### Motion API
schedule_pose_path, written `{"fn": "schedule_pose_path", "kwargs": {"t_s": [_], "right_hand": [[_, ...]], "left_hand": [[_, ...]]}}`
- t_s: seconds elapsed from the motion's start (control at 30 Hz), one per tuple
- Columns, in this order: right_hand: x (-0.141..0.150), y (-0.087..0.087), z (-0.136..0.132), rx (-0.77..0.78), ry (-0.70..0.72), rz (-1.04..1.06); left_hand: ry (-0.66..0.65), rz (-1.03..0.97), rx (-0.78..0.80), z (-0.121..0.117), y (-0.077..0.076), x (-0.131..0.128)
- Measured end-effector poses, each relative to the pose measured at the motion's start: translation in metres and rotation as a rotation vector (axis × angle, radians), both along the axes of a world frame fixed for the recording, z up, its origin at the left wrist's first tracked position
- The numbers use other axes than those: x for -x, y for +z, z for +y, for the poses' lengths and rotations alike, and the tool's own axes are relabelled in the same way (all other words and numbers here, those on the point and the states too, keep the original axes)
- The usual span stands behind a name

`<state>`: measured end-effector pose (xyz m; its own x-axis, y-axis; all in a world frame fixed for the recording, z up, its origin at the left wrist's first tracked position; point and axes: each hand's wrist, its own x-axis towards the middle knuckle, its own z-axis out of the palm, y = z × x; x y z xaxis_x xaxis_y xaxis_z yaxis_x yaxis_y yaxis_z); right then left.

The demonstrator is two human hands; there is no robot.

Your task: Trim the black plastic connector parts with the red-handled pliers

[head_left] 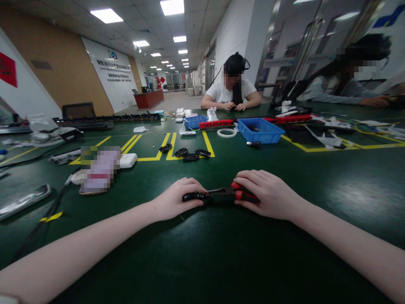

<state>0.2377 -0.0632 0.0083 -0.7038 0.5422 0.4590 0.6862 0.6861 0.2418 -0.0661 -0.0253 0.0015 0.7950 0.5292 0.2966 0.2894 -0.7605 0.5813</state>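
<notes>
Over the green table (202, 253), my left hand (179, 196) is closed around a small black part (193, 196), pinched between thumb and fingers. Its exact kind is too small to make out. My right hand (268, 192) grips the red and black handles of long-nose pliers (223, 191). Their jaws point left and reach the black part at my left fingertips; whether they clamp it I cannot tell. Farther up the table, several similar black parts (190, 156) lie in a loose group by yellow tape lines.
Blue bins (261, 131), a white ring (226, 133) and red strips (216, 124) lie beyond my hands. A phone (100, 171), a white case (128, 160), a silvery device (25, 202) and a black cable (47, 215) are at left. Two people (232, 86) sit across the table.
</notes>
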Motion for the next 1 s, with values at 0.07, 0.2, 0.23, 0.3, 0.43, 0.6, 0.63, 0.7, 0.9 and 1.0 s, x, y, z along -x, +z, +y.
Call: {"fn": "schedule_pose_path", "kwargs": {"t_s": [0.07,0.2,0.23,0.3,0.43,0.6,0.63,0.7,0.9,1.0], "right_hand": [[-0.0007,-0.0009,0.0000,-0.020,0.014,0.007],[-0.0025,-0.0022,-0.0003,-0.035,0.023,0.033],[-0.0028,-0.0022,-0.0004,-0.031,0.022,0.040],[-0.0032,-0.0019,-0.0007,-0.015,0.020,0.055],[-0.0023,-0.0011,-0.0016,0.028,0.012,0.070],[-0.0002,-0.0013,-0.0024,0.078,-0.010,0.097],[0.0002,-0.0013,-0.0026,0.087,-0.016,0.100],[0.0009,-0.0011,-0.0030,0.107,-0.025,0.089],[0.0023,-0.0001,-0.0051,0.111,-0.056,0.049],[0.0025,-0.0003,-0.0057,0.080,-0.066,0.036]], "left_hand": [[0.009,0.000,0.024,0.0009,-0.0008,0.0008],[0.015,-0.002,0.050,0.0024,-0.0018,0.0015],[0.016,-0.002,0.051,0.0026,-0.0018,0.0015],[0.018,-0.003,0.056,0.0028,-0.0016,0.0012],[0.018,-0.014,0.064,0.0021,-0.0007,0.0007],[0.031,-0.031,0.063,0.0013,-0.0008,0.0008],[0.030,-0.031,0.063,0.0015,-0.0011,0.0009],[0.025,-0.022,0.061,0.0022,-0.0016,0.0010],[0.003,-0.002,0.028,0.0018,-0.0012,0.0008],[-0.003,0.008,0.011,0.0007,-0.0008,0.0011]]}}
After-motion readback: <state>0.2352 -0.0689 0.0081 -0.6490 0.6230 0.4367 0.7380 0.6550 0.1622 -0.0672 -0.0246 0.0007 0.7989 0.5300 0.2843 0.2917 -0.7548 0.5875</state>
